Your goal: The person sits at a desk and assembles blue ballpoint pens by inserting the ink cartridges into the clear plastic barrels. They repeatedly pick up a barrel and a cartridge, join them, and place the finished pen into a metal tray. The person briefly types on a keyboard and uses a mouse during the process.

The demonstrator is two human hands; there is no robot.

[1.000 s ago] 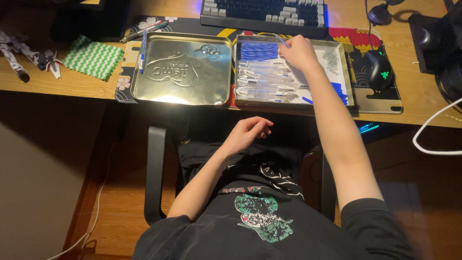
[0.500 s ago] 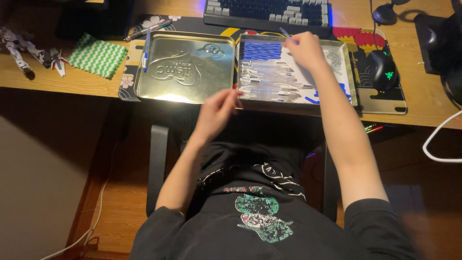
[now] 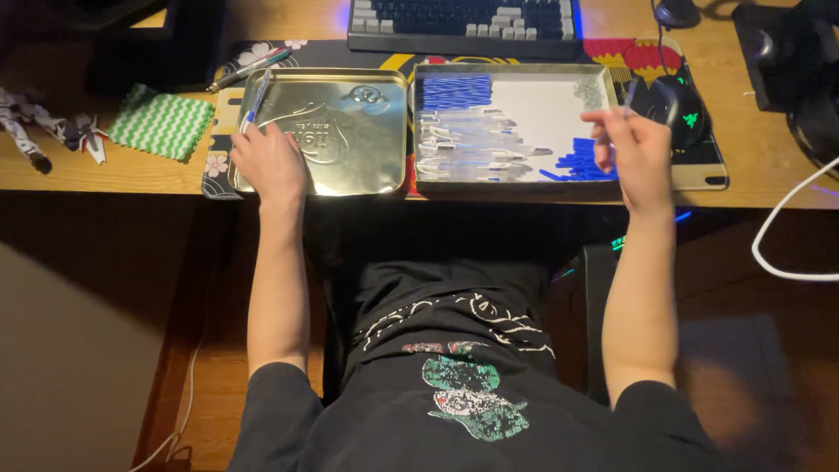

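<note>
My left hand [image 3: 269, 164]: laid palm-down on the front left corner of the tin lid [image 3: 350, 131], fingers loosely spread, gripping nothing. A pen [image 3: 256, 98] lies just beyond my fingertips along the lid's left rim; whether it touches them I cannot tell.

My right hand [image 3: 631, 153]: raised over the front right corner of the tin tray [image 3: 542, 100], fingers curled together. It appears to pinch something small and thin, but the blur hides what it is, so I cannot tell for sure.

Tin lid: gold, embossed, face up, lying under my left hand and touching the tray on its right side.

Tin tray: open, pale floor, between my two hands. Blue sticks [image 3: 454, 91] packed in its far left corner; white pieces [image 3: 468, 144] strewn across its left half; more blue bits [image 3: 578, 163] just left of my right hand.

Mouse [image 3: 671, 98]: black, just beyond my right hand.

Keyboard [image 3: 463, 19]: beyond both tins, well past my hands.

Green cloth [image 3: 161, 122]: zigzag pattern, left of my left hand, apart from it.

Small figure [image 3: 44, 131]: white and dark, further left, at the desk's edge.

White cable [image 3: 786, 236]: loops off the desk [image 3: 769, 162] to the right of my right arm.
</note>
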